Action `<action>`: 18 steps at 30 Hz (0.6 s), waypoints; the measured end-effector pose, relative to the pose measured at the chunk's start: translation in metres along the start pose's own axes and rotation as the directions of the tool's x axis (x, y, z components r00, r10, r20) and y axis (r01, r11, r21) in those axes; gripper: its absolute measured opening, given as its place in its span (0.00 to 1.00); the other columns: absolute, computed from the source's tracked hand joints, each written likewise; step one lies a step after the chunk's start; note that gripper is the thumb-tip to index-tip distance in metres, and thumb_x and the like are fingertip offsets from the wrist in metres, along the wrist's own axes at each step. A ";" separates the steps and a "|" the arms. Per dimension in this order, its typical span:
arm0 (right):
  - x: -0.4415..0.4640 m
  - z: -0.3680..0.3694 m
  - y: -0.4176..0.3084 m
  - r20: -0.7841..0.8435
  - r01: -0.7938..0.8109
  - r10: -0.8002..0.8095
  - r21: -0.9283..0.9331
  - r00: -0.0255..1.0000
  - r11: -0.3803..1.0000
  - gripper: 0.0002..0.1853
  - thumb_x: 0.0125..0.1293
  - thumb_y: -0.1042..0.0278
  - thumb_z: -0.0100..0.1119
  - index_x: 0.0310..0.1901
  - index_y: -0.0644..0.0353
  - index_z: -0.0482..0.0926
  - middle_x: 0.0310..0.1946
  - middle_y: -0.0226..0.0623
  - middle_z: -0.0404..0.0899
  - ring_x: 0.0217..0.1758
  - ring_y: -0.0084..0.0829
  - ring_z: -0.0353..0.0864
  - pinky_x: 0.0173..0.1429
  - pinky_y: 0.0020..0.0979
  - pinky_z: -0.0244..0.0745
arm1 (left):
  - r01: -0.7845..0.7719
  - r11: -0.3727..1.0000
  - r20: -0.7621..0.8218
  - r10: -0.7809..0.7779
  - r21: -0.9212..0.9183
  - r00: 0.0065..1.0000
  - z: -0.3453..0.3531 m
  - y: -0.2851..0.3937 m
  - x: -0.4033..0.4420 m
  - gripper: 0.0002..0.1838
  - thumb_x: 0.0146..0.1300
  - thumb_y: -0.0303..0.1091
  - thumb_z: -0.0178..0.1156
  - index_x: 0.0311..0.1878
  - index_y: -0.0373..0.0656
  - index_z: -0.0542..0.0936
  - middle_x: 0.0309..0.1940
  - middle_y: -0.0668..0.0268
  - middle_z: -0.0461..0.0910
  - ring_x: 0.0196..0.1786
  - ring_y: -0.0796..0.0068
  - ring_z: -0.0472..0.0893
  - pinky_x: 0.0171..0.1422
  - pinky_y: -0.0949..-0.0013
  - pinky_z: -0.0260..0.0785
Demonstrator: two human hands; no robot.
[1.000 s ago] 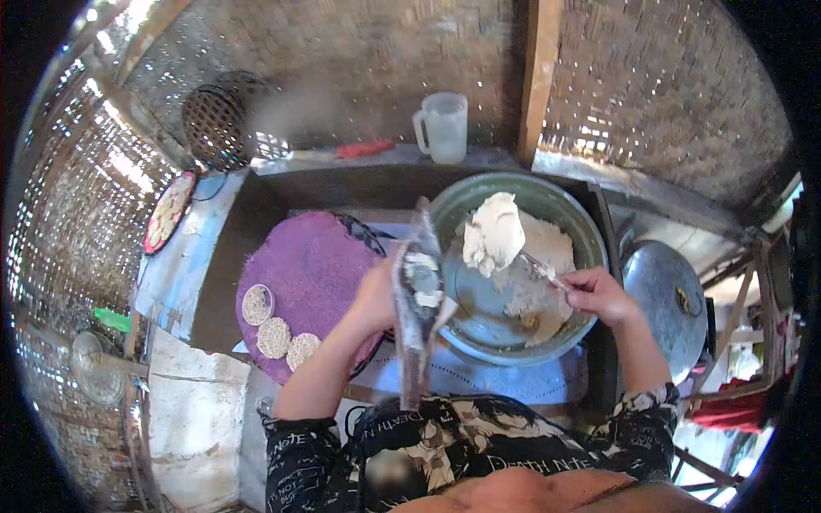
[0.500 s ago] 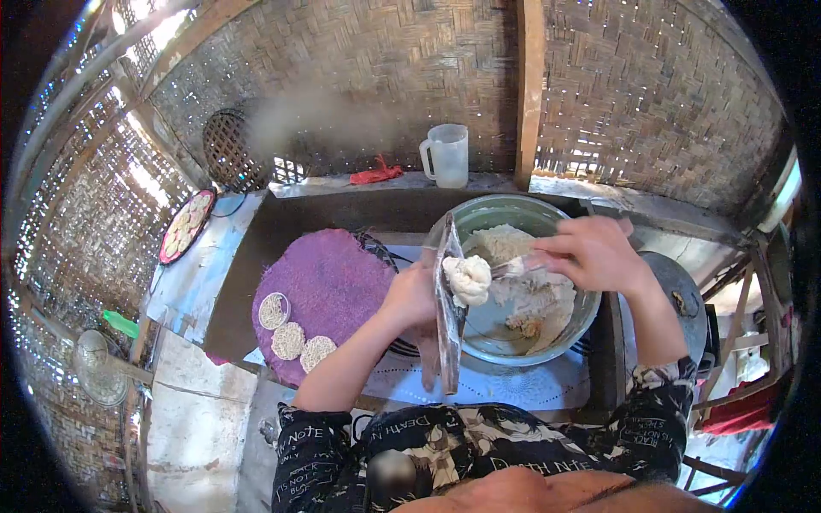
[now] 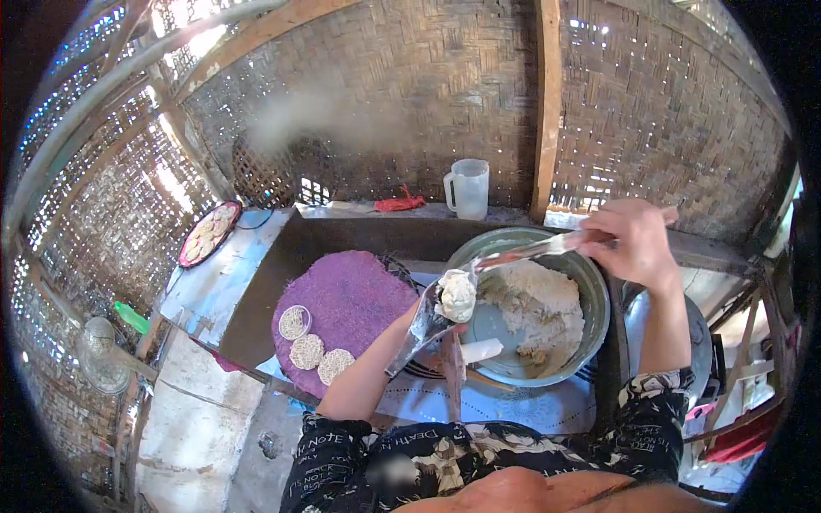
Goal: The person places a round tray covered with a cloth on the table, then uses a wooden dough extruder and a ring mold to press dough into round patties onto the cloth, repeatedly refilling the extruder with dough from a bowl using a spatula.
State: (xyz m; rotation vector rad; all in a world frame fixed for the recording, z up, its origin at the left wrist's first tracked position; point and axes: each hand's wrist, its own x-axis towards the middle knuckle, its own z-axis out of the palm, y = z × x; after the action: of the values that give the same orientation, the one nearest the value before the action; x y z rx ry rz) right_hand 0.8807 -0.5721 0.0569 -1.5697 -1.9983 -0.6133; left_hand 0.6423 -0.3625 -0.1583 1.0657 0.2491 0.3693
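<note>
Over the left rim of the green basin (image 3: 599, 329), a flat dark tool (image 3: 416, 335) is tilted, with a lump of white dough (image 3: 456, 296) on its face. My left hand (image 3: 419, 318) is closed around this tool, partly hidden behind it. My right hand (image 3: 637, 244) is raised above the basin's right side, its fingers wrapped round a long stick-like utensil (image 3: 543, 249). The utensil's far end reaches the upper edge of the flat tool, near the dough. Pale dough mixture (image 3: 547, 303) lies in the basin.
Left of the basin, a purple round mat (image 3: 351, 291) bears a ring mould (image 3: 294, 322) and two round noodle-like pieces (image 3: 306, 351). A plastic jug (image 3: 469, 189) and a red bag (image 3: 399, 203) sit on the back ledge. A tray of pale pieces (image 3: 209, 233) is at left.
The flat tool has tilted from near upright to a slant, with the dough now on its face. My right hand has risen with the utensil. The view has shifted.
</note>
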 end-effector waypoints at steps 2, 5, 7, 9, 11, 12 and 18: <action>-0.002 -0.004 -0.002 -0.029 0.064 -0.060 0.169 0.998 0.984 0.11 0.34 0.71 0.68 0.25 0.58 0.80 0.18 0.32 0.77 0.23 0.33 0.77 0.26 0.31 0.68 | 0.046 0.990 0.007 -0.046 -0.136 0.999 -0.004 0.001 0.004 0.19 0.53 0.31 0.62 0.51 0.45 0.74 0.42 0.63 0.78 0.43 0.70 0.79 0.43 0.68 0.74; -0.003 0.011 -0.012 0.054 0.126 -0.130 0.059 0.990 0.990 0.12 0.35 0.68 0.69 0.25 0.57 0.80 0.17 0.31 0.75 0.22 0.35 0.76 0.28 0.33 0.69 | 0.104 0.976 -0.019 -0.109 -0.190 0.994 -0.004 0.000 0.009 0.19 0.54 0.29 0.62 0.51 0.45 0.74 0.40 0.62 0.79 0.42 0.68 0.80 0.39 0.68 0.76; 0.003 0.014 -0.012 0.058 0.147 -0.146 0.000 0.988 0.989 0.11 0.35 0.66 0.68 0.25 0.56 0.80 0.17 0.29 0.74 0.23 0.35 0.76 0.28 0.35 0.69 | 0.055 0.998 -0.042 -0.054 0.036 0.998 0.004 0.002 0.005 0.19 0.54 0.30 0.62 0.51 0.45 0.74 0.40 0.61 0.79 0.42 0.68 0.80 0.40 0.67 0.76; 0.006 0.020 -0.014 0.074 0.197 -0.194 -0.040 0.978 0.980 0.10 0.37 0.65 0.67 0.25 0.55 0.79 0.17 0.28 0.72 0.23 0.34 0.75 0.29 0.35 0.68 | -0.085 0.900 -0.005 0.097 0.429 0.995 0.029 0.008 -0.006 0.20 0.53 0.33 0.63 0.50 0.45 0.75 0.42 0.61 0.79 0.43 0.67 0.80 0.44 0.65 0.75; 0.009 0.037 -0.027 0.102 0.266 -0.260 -0.048 0.960 0.963 0.09 0.38 0.65 0.65 0.24 0.53 0.77 0.17 0.27 0.70 0.24 0.33 0.75 0.30 0.36 0.68 | -0.110 0.698 0.014 0.142 0.707 0.990 0.041 0.012 -0.005 0.23 0.48 0.36 0.66 0.50 0.43 0.75 0.43 0.60 0.79 0.45 0.68 0.79 0.49 0.66 0.71; 0.009 0.051 -0.039 0.165 0.298 -0.284 -0.067 0.945 0.952 0.08 0.40 0.65 0.64 0.23 0.51 0.75 0.17 0.27 0.69 0.24 0.32 0.74 0.30 0.36 0.68 | -0.119 0.563 0.032 0.163 0.818 0.986 0.046 0.014 -0.003 0.25 0.46 0.38 0.67 0.49 0.43 0.76 0.44 0.60 0.79 0.46 0.69 0.78 0.52 0.67 0.69; -0.003 0.041 -0.025 -0.004 0.228 -0.231 -0.139 0.973 0.964 0.08 0.44 0.61 0.62 0.23 0.52 0.74 0.19 0.29 0.72 0.25 0.34 0.75 0.31 0.40 0.70 | -0.525 0.464 0.386 0.365 0.714 0.847 -0.008 0.004 0.023 0.18 0.55 0.29 0.60 0.51 0.41 0.74 0.42 0.63 0.78 0.42 0.70 0.78 0.42 0.66 0.75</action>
State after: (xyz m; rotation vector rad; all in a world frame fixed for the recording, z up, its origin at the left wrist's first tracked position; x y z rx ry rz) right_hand 0.8520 -0.5532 0.0230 -1.4111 -2.1816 -0.8702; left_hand 0.6594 -0.3448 -0.1586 2.0978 -0.0703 0.6672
